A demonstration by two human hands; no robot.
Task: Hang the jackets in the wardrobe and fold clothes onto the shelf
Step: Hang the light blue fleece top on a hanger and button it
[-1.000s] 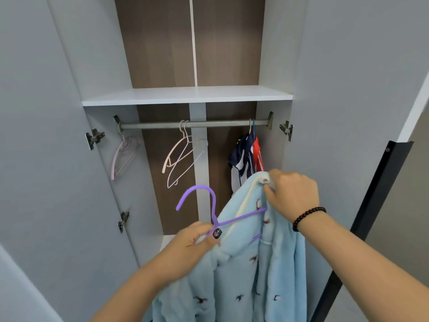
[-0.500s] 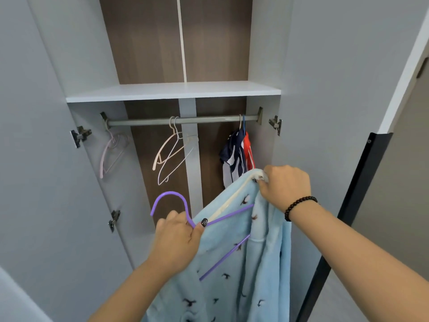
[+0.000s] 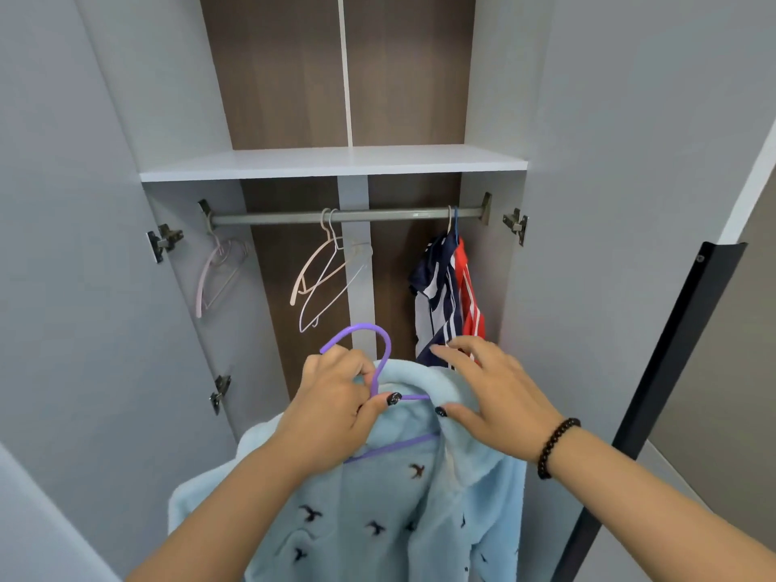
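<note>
A light blue fleece jacket (image 3: 378, 510) with small dark bird prints hangs on a purple hanger (image 3: 380, 350) in front of the open wardrobe. My left hand (image 3: 336, 407) grips the hanger's neck just below the hook. My right hand (image 3: 495, 396) rests on the jacket's collar with its fingers spread, thumb against the fleece. The grey rail (image 3: 348, 215) runs above and behind both hands. A navy and red striped jacket (image 3: 449, 296) hangs at the rail's right end.
Two pale empty hangers (image 3: 323, 279) hang mid-rail and a pink one (image 3: 218, 275) at the left end. A white shelf (image 3: 336, 161) sits above the rail. Grey doors stand open on both sides; a black post (image 3: 672, 371) rises at the right.
The jacket's collar now sits over the hanger's neck and both shoulders are on it. My right hand has let go of its pinch on the collar and lies flat on it.
</note>
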